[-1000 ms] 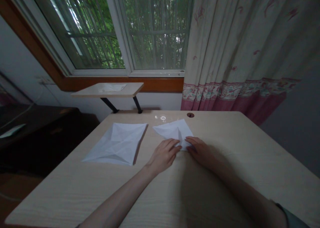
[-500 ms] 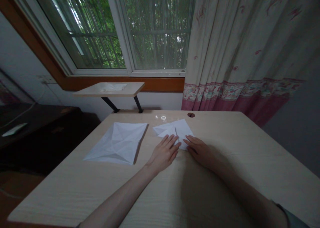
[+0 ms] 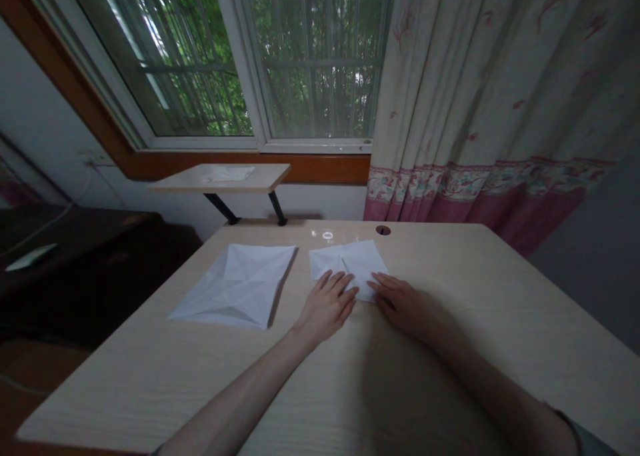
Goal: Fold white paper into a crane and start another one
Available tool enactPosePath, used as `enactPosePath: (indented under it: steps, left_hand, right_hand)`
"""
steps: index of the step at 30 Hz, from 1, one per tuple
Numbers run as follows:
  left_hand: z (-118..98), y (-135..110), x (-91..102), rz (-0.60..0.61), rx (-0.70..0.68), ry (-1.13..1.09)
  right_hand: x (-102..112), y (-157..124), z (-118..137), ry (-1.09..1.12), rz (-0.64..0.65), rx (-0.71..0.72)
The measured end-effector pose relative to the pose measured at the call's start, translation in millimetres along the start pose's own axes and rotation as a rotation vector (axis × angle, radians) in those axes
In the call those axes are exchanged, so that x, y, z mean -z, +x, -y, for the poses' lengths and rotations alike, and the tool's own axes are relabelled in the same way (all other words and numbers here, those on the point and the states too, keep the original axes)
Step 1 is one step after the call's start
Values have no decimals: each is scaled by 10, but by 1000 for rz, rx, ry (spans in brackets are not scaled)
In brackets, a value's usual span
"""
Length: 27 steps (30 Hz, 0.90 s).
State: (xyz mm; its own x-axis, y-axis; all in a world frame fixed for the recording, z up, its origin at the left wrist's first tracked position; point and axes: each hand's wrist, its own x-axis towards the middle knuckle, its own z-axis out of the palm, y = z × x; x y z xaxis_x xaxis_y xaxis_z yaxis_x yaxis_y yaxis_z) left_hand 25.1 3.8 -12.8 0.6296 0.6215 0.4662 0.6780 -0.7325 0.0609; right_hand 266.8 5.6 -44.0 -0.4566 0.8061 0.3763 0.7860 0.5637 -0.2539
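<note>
A small folded white paper (image 3: pixel 350 263) lies on the light wooden table (image 3: pixel 450 349), just past my fingertips. My left hand (image 3: pixel 326 305) rests palm down with its fingers stretched flat onto the paper's near left edge. My right hand (image 3: pixel 400 301) lies flat as well, its fingers pressing the paper's near right corner. Neither hand holds anything. A larger creased white sheet (image 3: pixel 235 284) lies unfolded on the table to the left of my left hand.
A small raised shelf (image 3: pixel 220 176) on black brackets stands behind the table under the window. A cable hole (image 3: pixel 383 230) sits near the table's far edge. A patterned curtain (image 3: pixel 490 109) hangs at the right. A dark cabinet (image 3: pixel 75 256) stands at the left.
The small paper's raised flap has been laid down flat into a squarer shape. My left hand's fingers have spread out over its near left edge. The right hand has barely moved.
</note>
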Motion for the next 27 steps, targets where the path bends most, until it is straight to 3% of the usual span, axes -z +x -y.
enactPosePath:
  steps: [14,27]
  left_hand:
    - [15,-4,-38,-21,46,40]
    - [37,-13,-68,-105,33,-166]
  right_hand:
    - [154,-5,223,-94,-55,31]
    - [314,-1,374,-92,-7,40]
